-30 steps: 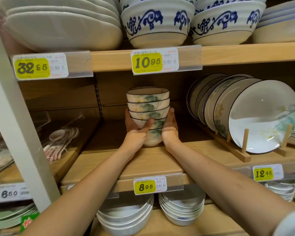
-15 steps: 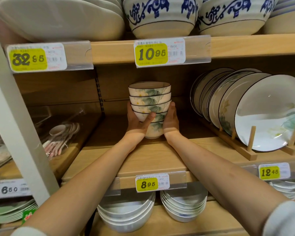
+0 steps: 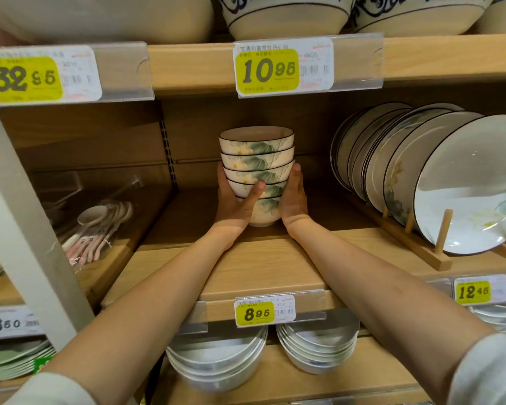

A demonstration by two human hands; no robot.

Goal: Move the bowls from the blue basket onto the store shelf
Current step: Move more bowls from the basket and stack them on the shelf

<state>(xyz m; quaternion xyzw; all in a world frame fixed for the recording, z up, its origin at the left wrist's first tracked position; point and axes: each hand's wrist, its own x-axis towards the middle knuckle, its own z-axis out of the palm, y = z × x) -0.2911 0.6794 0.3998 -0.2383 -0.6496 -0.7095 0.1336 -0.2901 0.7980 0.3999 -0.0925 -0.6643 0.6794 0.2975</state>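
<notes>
Head view: stack of five floral bowls upright mid shelf, well back from the front edge, base at board level, contact unclear. Left hand grips the lower bowls, thumb across the front and fingers behind; right hand cups the stack's right side, thumb up along it, fingers hidden behind. Plates stand on edge in a wooden rack to the right, spoons lie in a clear bin to the left, 8.95 tag on the shelf front

One wide-angle head view, close to the store shelf, straight ahead and slightly downward.
</notes>
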